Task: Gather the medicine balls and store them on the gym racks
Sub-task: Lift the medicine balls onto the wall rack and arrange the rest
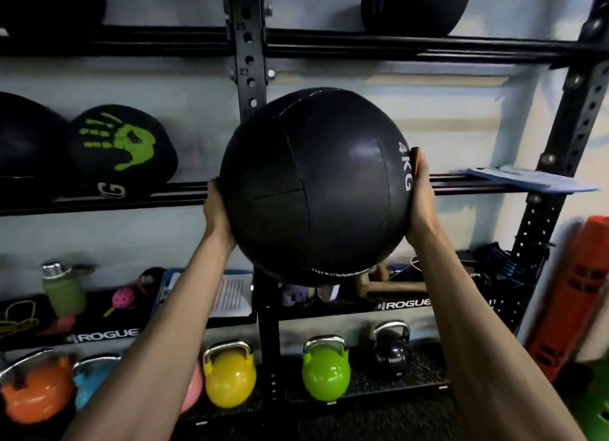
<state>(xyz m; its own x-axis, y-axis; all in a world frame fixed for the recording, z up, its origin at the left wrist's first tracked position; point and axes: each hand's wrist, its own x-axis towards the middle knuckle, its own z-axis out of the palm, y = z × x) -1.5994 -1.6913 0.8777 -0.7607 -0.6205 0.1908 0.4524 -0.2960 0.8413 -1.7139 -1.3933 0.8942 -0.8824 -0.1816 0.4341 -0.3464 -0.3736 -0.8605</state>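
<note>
Forearms [155, 335] raised, left hand [216, 210], right hand [420, 198] flat against medicine ball [316, 183]

Medicine ball [313, 183]: between left grip [216, 210] and right grip [421, 196], before rack upright [247, 61]. Middle shelf [184, 190]: two balls [122, 144] left, papers [527, 178] right. Kettlebells [229, 378]: in a row beneath lowest shelf [405, 304].

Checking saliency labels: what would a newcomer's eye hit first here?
The black 4 KG medicine ball fills the centre, pressed between left hand and right hand before the rack's middle shelf. Then the green-handprint ball on that shelf at left, and the yellow kettlebell and green kettlebell along the bottom.
</note>
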